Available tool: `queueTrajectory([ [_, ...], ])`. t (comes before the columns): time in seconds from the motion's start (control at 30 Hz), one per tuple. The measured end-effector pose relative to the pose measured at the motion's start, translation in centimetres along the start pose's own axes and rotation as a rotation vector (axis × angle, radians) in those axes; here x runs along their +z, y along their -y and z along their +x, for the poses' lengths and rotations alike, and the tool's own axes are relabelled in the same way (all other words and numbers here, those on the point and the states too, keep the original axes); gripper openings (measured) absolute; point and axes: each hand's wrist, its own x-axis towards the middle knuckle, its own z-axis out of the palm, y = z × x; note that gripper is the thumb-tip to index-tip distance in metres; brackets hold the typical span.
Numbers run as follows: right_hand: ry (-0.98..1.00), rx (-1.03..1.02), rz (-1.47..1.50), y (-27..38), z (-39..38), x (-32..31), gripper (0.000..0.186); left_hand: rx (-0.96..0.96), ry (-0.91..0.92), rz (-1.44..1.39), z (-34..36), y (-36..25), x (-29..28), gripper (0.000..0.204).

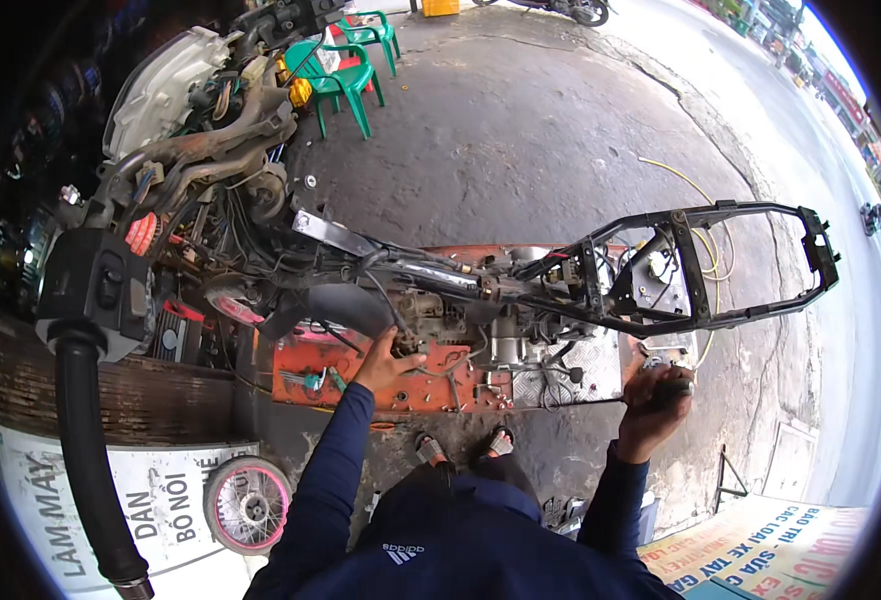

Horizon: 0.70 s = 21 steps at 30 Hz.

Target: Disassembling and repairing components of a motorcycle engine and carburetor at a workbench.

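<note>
A stripped motorcycle frame (481, 290) stretches across in front of me, its bare black tail section (706, 265) reaching to the right. My left hand (385, 368) is at the engine (431, 318), its index finger stretched up toward the frame and its thumb apart. Whether the fingertips touch a part is hard to see. To the right of the engine, below the tail section, my right hand (649, 412) is raised in a closed grip. Something dark and rounded shows at its fingers, too unclear to name.
The motorcycle stands over an orange work platform (296, 375) with small parts scattered on it. A handlebar grip (86, 430) looms at the left. A pink-rimmed wheel (249, 505) leans by a white sign (161, 540). Green plastic chairs (333, 78) stand behind; a yellow hose (718, 235) lies right.
</note>
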Motion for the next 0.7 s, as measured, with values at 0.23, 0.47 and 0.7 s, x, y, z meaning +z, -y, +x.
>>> queueTrajectory([
  [0.23, 0.273, 0.092, 0.362, -2.0, 2.5, 14.3, 0.048, 0.067, 0.029, -0.020, -0.5, -3.4, 1.3, 0.115],
  [0.47, 0.513, 0.428, 0.434, -10.5, 6.4, 22.8, 0.042, -0.002, 0.016, -0.359, 1.0, -1.6, 2.2, 0.081],
  [0.7, 0.647, 0.657, 0.333, -15.0, 9.2, 26.1, 0.046, 0.065, 0.047, -0.282, 0.8, -2.0, 2.8, 0.060],
])
